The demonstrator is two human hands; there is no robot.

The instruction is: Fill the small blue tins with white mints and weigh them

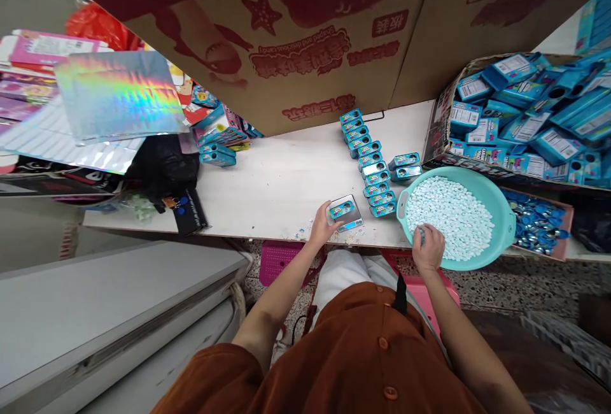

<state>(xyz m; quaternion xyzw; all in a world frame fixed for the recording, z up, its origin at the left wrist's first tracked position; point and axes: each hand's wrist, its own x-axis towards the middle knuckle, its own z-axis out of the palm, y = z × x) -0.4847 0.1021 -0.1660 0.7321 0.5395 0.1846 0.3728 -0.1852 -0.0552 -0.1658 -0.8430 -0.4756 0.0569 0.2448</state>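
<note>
My left hand (323, 225) grips the left end of a small blue candy box (342, 210) with a dark round hole in its top. The box sits over a small digital scale (354, 218) with a lit blue display. My right hand (428, 247) is closed at the near left side of a turquoise basin (508, 235), over small white candies (453, 213). Something small and dark shows at its fingers, too small to name. Left of the basin, a staggered row of blue boxes (371, 160) stands with round holes upward, and two more boxes (405, 160) stand beside it.
A carton of blue boxes (520, 111) stands at the right, with a tray of shiny blue caps (537, 220) before it. A large cardboard box (334, 38) blocks the back. At left lie a holographic sheet (121, 95), a black bag (165, 169) and coloured packaging (42, 51).
</note>
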